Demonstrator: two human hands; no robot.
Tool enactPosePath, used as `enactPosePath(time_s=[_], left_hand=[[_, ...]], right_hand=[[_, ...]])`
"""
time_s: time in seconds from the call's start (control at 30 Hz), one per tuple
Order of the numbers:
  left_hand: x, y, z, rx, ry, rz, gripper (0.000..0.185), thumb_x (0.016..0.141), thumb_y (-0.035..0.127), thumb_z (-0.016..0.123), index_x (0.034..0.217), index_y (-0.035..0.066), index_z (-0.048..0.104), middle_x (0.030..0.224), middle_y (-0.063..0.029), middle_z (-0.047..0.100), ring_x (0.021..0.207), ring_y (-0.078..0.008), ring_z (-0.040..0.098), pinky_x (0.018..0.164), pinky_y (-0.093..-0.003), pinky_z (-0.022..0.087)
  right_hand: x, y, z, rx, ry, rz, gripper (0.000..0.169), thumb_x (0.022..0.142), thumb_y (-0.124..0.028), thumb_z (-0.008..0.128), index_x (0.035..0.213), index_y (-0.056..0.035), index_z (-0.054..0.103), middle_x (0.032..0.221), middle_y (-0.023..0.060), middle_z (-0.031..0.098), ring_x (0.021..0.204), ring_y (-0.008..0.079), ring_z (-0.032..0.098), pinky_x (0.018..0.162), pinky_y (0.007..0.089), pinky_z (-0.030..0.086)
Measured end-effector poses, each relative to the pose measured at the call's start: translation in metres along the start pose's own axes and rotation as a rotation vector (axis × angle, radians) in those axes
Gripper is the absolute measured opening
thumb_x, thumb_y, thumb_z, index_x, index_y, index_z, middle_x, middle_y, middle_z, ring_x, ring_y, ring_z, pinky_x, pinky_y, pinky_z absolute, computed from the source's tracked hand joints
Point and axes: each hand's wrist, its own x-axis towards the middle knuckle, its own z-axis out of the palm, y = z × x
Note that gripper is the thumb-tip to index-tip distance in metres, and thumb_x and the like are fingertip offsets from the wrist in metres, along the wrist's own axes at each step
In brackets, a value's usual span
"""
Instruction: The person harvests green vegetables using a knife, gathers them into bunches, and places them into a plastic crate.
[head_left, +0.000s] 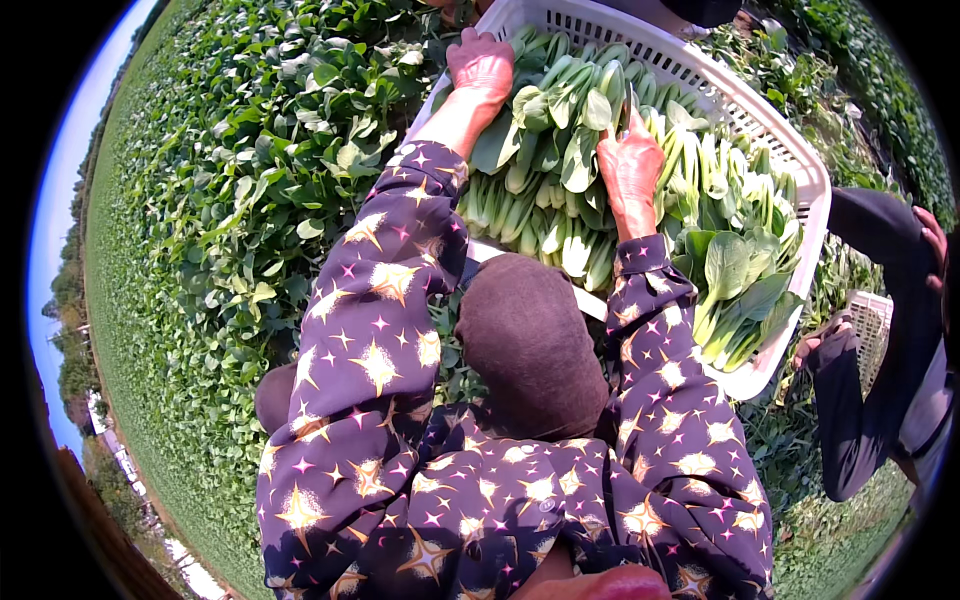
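A white plastic crate (814, 217) lies before me, packed with rows of green bok choy (574, 86). My left hand (481, 61) is at its far left corner, fingers curled over the rim. Deeper in the crate, my right hand (631, 161) rests among the bok choy, knuckles up. A narrow metal blade (628, 105), seemingly a knife, projects from its fingers; the handle is hidden in the grip. Pale stems face up in the nearer rows, while broad leaves (727, 266) spread at the right end.
Dense leafy crop (300, 150) grows on the left. At the right a person's dark sleeve (847, 420) and hand are close by, with another light crate (870, 330) beside them. Part of another person shows beyond the crate's far side. My knee (532, 345) is below the near rim.
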Motion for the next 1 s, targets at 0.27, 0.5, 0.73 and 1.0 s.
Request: enactPosePath(time_s=[0.27, 0.5, 0.73, 1.0], left_hand=[[-0.002, 0.008, -0.038, -0.539, 0.098, -0.081, 0.045, 0.072, 0.041, 0.074, 0.093, 0.001, 0.072, 0.1, -0.0176, 0.069, 0.099, -0.0345, 0.065, 0.086, -0.0437, 0.051], [-0.023, -0.012, -0.036, -0.995, -0.47, -0.105, 0.05, 0.071, 0.03, 0.081, 0.107, -0.003, 0.069, 0.093, -0.0113, 0.071, 0.083, -0.0185, 0.069, 0.076, -0.0322, 0.054], [-0.008, -0.02, -0.041, -0.43, -0.092, 0.045, 0.033, 0.08, 0.025, 0.072, 0.103, 0.001, 0.068, 0.097, -0.0202, 0.065, 0.086, -0.0286, 0.067, 0.075, -0.0386, 0.055], [-0.025, 0.012, 0.039, -0.147, -0.114, 0.097, 0.054, 0.082, 0.014, 0.056, 0.134, 0.008, 0.043, 0.124, -0.0231, 0.048, 0.113, -0.042, 0.05, 0.087, -0.0459, 0.05]], right_hand=[[0.005, 0.003, -0.001, 0.013, -0.03, -0.018, 0.048, 0.082, -0.03, 0.068, 0.121, -0.0024, 0.061, 0.07, 0.0191, 0.065, 0.067, 0.037, 0.065, 0.067, 0.045, 0.052], [0.001, -0.009, -0.007, 0.151, -0.101, 0.06, 0.046, 0.083, -0.032, 0.066, 0.125, -0.0127, 0.061, 0.075, 0.0166, 0.066, 0.069, 0.0321, 0.066, 0.069, 0.0419, 0.052], [0.005, -0.018, -0.01, 0.038, -0.042, -0.023, 0.049, 0.087, -0.032, 0.064, 0.13, -0.0091, 0.055, 0.075, 0.0196, 0.066, 0.069, 0.0353, 0.065, 0.067, 0.0436, 0.052], [0.005, -0.012, 0.029, -0.034, -0.023, -0.03, 0.037, 0.086, -0.028, 0.062, 0.115, -0.0052, 0.061, 0.074, 0.0224, 0.065, 0.073, 0.0401, 0.066, 0.068, 0.0479, 0.052]])
